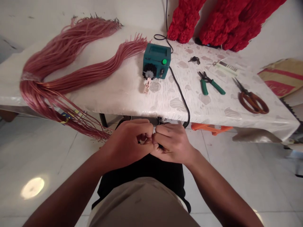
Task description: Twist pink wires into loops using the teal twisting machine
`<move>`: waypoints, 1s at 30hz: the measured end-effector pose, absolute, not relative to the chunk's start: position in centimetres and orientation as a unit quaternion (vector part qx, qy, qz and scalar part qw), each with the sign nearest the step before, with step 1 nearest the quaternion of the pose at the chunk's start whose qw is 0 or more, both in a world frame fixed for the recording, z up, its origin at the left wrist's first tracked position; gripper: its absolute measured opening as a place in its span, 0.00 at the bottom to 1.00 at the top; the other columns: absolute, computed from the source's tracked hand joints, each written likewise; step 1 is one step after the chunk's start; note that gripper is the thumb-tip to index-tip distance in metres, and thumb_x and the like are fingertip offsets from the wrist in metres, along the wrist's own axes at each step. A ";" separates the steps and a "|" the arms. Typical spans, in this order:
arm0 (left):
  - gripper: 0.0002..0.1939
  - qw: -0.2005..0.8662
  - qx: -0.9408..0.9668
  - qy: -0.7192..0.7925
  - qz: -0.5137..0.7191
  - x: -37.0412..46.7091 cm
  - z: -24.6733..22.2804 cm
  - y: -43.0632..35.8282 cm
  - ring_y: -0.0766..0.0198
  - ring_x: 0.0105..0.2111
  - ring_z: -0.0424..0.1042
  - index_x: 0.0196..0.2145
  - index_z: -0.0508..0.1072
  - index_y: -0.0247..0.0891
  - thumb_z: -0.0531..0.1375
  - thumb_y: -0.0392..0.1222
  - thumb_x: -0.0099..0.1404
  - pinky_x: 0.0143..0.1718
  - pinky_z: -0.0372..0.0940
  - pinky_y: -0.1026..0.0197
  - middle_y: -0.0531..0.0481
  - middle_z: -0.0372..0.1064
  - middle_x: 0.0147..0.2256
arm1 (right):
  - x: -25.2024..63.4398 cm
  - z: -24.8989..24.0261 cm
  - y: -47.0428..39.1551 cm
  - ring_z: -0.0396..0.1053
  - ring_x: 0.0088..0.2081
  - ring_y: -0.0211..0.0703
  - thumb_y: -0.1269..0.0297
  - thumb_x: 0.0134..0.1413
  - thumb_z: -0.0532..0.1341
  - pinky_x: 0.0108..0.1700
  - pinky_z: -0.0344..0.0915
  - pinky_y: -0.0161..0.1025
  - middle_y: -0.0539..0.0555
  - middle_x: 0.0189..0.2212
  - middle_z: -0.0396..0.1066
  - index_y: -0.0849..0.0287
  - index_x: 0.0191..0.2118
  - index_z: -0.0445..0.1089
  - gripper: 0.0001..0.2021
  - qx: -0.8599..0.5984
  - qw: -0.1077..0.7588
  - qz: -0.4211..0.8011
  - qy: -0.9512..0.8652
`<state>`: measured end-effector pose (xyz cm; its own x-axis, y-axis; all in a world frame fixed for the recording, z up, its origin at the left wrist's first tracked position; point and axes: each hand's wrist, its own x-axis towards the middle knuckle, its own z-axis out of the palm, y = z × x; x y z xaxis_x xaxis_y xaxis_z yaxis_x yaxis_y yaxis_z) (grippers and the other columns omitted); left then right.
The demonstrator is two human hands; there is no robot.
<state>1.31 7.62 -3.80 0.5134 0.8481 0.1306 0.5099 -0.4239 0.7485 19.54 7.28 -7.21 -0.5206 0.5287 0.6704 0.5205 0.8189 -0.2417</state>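
My left hand (pixel 132 140) and my right hand (pixel 171 142) meet in front of my lap, below the table's front edge. Both are closed, with thumbs and fingertips pressed together. Whatever they pinch is hidden or too small to name. Beyond them on the table stands a small teal machine (pixel 157 60) with a green button, a black gear and a pale clip at its front. Left of it lies a long bundle of pink wires (pixel 78 77), one part hanging over the table edge close to my left hand.
Green-handled pliers (pixel 210 83), scissors (pixel 252 97) with brown handles and keys (pixel 195 60) lie on the patterned table cover (pixel 165 107). Red flower-like bunches (pixel 227 25) stand at the back. A black cable (pixel 181 91) drops over the front edge. An orange stool (pixel 210 127) shows underneath.
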 end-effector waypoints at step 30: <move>0.08 0.121 0.850 0.422 0.289 0.7 -3.2 6.0 0.62 0.33 0.70 0.32 0.74 0.36 0.57 0.31 0.68 0.36 0.64 0.58 0.52 0.72 0.30 | 19.2 -7.3 6.2 0.54 0.24 0.35 0.74 0.62 0.57 0.27 0.55 0.37 0.49 0.23 0.60 0.66 0.29 0.74 0.11 -0.356 0.401 0.047 -0.843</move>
